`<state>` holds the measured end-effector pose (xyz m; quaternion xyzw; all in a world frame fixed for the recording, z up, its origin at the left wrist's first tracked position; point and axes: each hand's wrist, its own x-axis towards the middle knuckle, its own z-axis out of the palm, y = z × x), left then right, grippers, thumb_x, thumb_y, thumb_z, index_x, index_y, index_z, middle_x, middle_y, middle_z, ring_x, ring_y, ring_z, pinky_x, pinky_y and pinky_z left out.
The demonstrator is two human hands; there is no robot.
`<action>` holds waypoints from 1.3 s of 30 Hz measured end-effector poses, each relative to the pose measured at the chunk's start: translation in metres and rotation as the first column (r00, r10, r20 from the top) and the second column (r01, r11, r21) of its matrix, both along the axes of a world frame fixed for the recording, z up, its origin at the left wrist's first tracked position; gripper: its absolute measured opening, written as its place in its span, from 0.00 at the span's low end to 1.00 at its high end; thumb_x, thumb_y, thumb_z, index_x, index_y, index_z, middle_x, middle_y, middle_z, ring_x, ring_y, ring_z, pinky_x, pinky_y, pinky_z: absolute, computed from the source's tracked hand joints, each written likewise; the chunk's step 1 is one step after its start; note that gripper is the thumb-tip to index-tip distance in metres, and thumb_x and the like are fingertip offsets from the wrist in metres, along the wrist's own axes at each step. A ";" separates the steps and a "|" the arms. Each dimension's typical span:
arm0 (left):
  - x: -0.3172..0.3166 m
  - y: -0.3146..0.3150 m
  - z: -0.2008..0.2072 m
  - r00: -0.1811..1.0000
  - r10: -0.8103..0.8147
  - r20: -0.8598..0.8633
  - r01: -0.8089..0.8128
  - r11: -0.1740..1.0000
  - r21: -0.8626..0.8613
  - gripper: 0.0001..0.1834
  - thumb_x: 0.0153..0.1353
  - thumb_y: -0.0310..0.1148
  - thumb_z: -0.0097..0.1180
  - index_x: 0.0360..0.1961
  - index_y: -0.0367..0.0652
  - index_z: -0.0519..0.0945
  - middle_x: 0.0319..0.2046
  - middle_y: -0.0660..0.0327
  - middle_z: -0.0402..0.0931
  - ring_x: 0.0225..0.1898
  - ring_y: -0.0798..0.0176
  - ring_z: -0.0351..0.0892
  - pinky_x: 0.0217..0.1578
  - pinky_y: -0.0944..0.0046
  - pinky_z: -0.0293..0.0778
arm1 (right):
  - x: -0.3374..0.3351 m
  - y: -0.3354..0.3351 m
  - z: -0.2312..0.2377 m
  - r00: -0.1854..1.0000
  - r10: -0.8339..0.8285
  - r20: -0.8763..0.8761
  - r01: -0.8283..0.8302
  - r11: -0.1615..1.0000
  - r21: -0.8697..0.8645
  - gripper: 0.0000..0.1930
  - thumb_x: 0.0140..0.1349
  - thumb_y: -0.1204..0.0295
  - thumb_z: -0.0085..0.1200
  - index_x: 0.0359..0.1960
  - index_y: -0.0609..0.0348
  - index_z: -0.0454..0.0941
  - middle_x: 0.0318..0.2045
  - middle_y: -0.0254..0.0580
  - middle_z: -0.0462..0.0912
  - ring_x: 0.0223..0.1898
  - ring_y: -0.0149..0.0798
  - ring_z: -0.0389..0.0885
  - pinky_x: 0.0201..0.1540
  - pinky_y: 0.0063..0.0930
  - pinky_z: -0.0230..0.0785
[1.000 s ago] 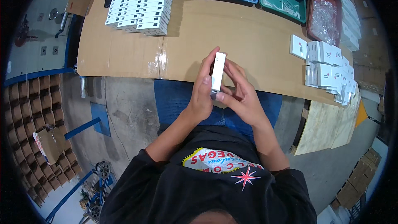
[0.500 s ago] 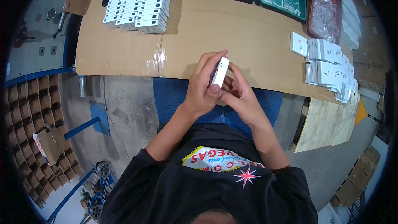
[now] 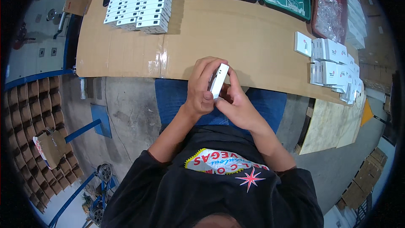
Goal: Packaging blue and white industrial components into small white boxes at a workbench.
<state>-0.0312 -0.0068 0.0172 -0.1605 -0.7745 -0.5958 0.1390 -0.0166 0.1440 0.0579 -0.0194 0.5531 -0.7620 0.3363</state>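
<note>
Box (image 3: pixel 219 81) (slim, white) pinched btwn L hand (image 3: pixel 200 86) & R hand (image 3: pixel 241 106); I'd judge this one unfinished, w/ white pile (image 3: pixel 330 73) at R prob. done.

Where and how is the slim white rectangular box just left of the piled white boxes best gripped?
Probably by its near and far edges, coming from the left: brown cardboard tabletop shows on that side of the slim white rectangular box, while its right edge sits close to the piled white boxes. Its straight, opposite edges suit a thumb-and-finger pinch.
</note>
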 end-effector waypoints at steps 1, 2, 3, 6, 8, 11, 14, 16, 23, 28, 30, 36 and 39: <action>0.000 0.000 -0.001 1.000 0.002 -0.001 -0.002 1.000 0.000 0.53 0.66 0.75 0.21 0.56 0.30 0.75 0.49 0.44 0.74 0.48 0.44 0.76 0.50 0.54 0.73 | 0.000 0.000 0.002 1.000 0.023 -0.016 -0.022 0.999 0.036 0.48 0.61 0.82 0.50 0.76 0.55 0.31 0.62 0.50 0.69 0.65 0.41 0.71 0.63 0.35 0.65; 0.001 0.000 -0.002 1.000 0.006 -0.016 -0.007 1.000 -0.011 0.52 0.67 0.73 0.21 0.55 0.30 0.76 0.48 0.44 0.75 0.48 0.43 0.76 0.50 0.53 0.73 | 0.001 -0.001 0.001 1.000 0.024 -0.018 -0.024 0.999 0.036 0.48 0.61 0.82 0.50 0.76 0.55 0.31 0.62 0.50 0.69 0.65 0.41 0.71 0.63 0.35 0.65; 0.001 0.000 -0.003 0.999 0.009 -0.031 -0.009 1.000 -0.021 0.51 0.68 0.72 0.21 0.54 0.30 0.76 0.47 0.44 0.76 0.48 0.42 0.76 0.51 0.53 0.72 | 0.002 -0.002 0.001 1.000 0.013 -0.027 -0.012 0.999 0.046 0.48 0.61 0.81 0.50 0.76 0.56 0.32 0.61 0.51 0.69 0.65 0.41 0.71 0.64 0.36 0.64; 0.001 -0.001 -0.003 0.998 -0.003 -0.066 -0.001 0.998 -0.055 0.49 0.69 0.69 0.20 0.53 0.30 0.77 0.47 0.44 0.76 0.48 0.43 0.76 0.50 0.52 0.72 | 0.004 -0.003 -0.003 0.999 0.004 -0.049 -0.001 0.997 0.076 0.47 0.60 0.80 0.51 0.76 0.58 0.32 0.61 0.53 0.69 0.65 0.42 0.71 0.65 0.37 0.63; 0.001 -0.002 -0.001 0.998 -0.002 -0.061 -0.002 0.998 -0.065 0.49 0.70 0.68 0.20 0.52 0.30 0.78 0.46 0.44 0.76 0.47 0.43 0.76 0.50 0.52 0.72 | 0.005 -0.002 -0.002 0.998 0.007 -0.060 -0.002 0.995 0.095 0.47 0.60 0.80 0.51 0.76 0.58 0.32 0.61 0.54 0.69 0.64 0.43 0.71 0.66 0.36 0.63; 0.001 0.000 0.000 0.998 0.001 -0.062 -0.006 0.997 -0.074 0.48 0.70 0.67 0.20 0.51 0.30 0.78 0.46 0.44 0.77 0.47 0.43 0.76 0.49 0.52 0.71 | 0.005 -0.003 0.002 0.997 0.015 -0.072 -0.008 0.995 0.099 0.46 0.60 0.80 0.50 0.75 0.59 0.33 0.60 0.53 0.69 0.64 0.43 0.71 0.65 0.35 0.63; 0.003 -0.001 0.002 0.999 0.001 -0.051 -0.006 0.996 -0.094 0.48 0.70 0.67 0.20 0.50 0.30 0.79 0.46 0.44 0.77 0.46 0.43 0.76 0.49 0.52 0.72 | 0.005 -0.003 0.001 0.997 0.004 -0.072 0.005 0.992 0.125 0.46 0.60 0.80 0.50 0.75 0.58 0.33 0.60 0.53 0.68 0.64 0.44 0.71 0.65 0.35 0.64; 0.004 0.000 0.000 0.999 0.002 -0.033 -0.006 0.994 -0.113 0.49 0.70 0.67 0.20 0.50 0.30 0.79 0.46 0.44 0.77 0.47 0.43 0.76 0.50 0.53 0.72 | 0.006 -0.004 -0.003 0.996 -0.001 -0.093 0.009 0.996 0.091 0.47 0.61 0.81 0.51 0.76 0.56 0.32 0.61 0.54 0.68 0.64 0.43 0.71 0.64 0.35 0.65; 0.007 -0.001 0.006 0.878 -0.065 0.474 -0.115 0.933 0.341 0.65 0.51 0.89 0.16 0.64 0.39 0.67 0.55 0.56 0.67 0.48 0.57 0.77 0.47 0.60 0.80 | -0.005 0.015 -0.004 0.996 0.082 -0.016 -0.083 0.992 -0.094 0.49 0.64 0.84 0.54 0.79 0.44 0.34 0.66 0.56 0.67 0.66 0.43 0.72 0.59 0.35 0.71; 0.004 0.005 0.007 0.864 -0.058 0.500 -0.140 0.926 0.350 0.65 0.51 0.89 0.15 0.63 0.39 0.67 0.54 0.58 0.66 0.55 0.60 0.71 0.50 0.62 0.76 | -0.005 0.008 0.007 0.996 0.070 -0.054 -0.063 0.990 0.123 0.48 0.63 0.81 0.58 0.79 0.46 0.41 0.68 0.54 0.65 0.67 0.44 0.70 0.59 0.37 0.72; 0.004 0.007 0.010 0.869 -0.039 0.493 -0.151 0.929 0.339 0.65 0.51 0.89 0.14 0.63 0.39 0.68 0.53 0.59 0.66 0.57 0.61 0.68 0.54 0.62 0.73 | -0.004 0.007 0.007 0.997 0.050 -0.066 -0.033 0.972 0.232 0.46 0.63 0.82 0.59 0.79 0.50 0.44 0.69 0.51 0.65 0.68 0.44 0.68 0.61 0.38 0.71; 0.004 0.012 0.014 0.890 0.002 0.457 -0.140 0.953 0.268 0.66 0.52 0.86 0.06 0.63 0.37 0.68 0.55 0.60 0.65 0.60 0.62 0.65 0.67 0.62 0.53 | -0.008 0.010 0.001 0.865 0.016 -0.501 0.202 0.904 0.378 0.45 0.54 0.72 0.69 0.74 0.54 0.58 0.71 0.50 0.64 0.68 0.50 0.69 0.60 0.43 0.72; 0.004 0.013 0.016 0.887 0.027 0.460 -0.125 0.975 0.182 0.68 0.50 0.86 0.04 0.64 0.36 0.68 0.56 0.59 0.66 0.61 0.62 0.65 0.66 0.62 0.55 | -0.011 0.011 0.001 0.786 0.067 -0.614 0.207 0.908 0.364 0.45 0.53 0.71 0.69 0.74 0.54 0.59 0.70 0.53 0.64 0.69 0.51 0.68 0.60 0.41 0.72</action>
